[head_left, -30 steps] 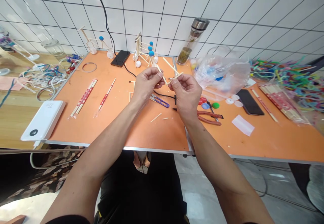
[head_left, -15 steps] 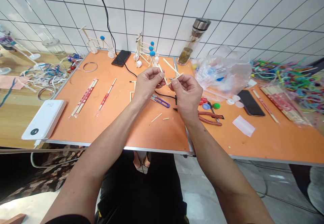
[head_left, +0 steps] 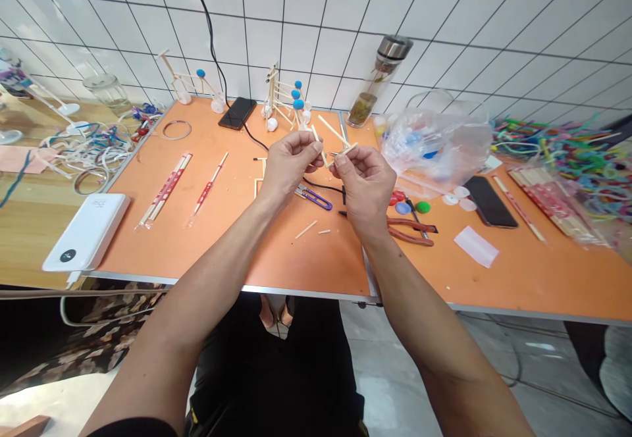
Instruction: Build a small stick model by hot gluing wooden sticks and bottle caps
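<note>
Above the orange table, my left hand (head_left: pixel 292 160) pinches a pale wooden stick (head_left: pixel 320 145) between thumb and forefinger. My right hand (head_left: pixel 366 177) is closed on a joined piece of wooden sticks (head_left: pixel 336 131), one slanting up to the left and a short one crossing it at the fingertips. The lower ends of the sticks meet, or nearly meet, between the two hands; I cannot tell whether they are joined. Under my hands lie purple-handled snips (head_left: pixel 315 197) and a small stick frame (head_left: pixel 259 177), partly hidden by my left hand.
Pliers (head_left: pixel 411 231) with orange handles lie right of my right wrist. Stick models with blue caps (head_left: pixel 297 104) stand by the wall, near a glass bottle (head_left: pixel 363 104). Wrapped chopsticks (head_left: pixel 165 190) and a white power bank (head_left: pixel 86 233) are on the left, a plastic bag (head_left: pixel 437 144) on the right.
Both hands keep nearly the same pose and grip on the sticks. The view has shifted very slightly.
</note>
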{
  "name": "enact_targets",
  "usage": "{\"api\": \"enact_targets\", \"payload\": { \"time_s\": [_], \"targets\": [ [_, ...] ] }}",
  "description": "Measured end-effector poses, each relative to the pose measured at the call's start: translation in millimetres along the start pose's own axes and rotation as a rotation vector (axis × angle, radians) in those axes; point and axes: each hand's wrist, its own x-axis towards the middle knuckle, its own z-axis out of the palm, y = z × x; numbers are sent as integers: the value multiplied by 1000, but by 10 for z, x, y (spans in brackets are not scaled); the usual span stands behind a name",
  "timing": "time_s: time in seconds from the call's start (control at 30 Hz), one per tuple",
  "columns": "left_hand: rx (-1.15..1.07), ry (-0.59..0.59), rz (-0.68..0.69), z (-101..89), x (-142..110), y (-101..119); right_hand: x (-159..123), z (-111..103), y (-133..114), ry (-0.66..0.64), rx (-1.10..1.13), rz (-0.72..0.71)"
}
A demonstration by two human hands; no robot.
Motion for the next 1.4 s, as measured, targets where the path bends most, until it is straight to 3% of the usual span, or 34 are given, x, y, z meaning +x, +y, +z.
{"api": "enact_targets", "payload": {
  "time_s": [1.4],
  "targets": [
    [29, 27, -10, 8, -10, 12, -5, -1, -26, -20, -25, 8]
  ]
}}
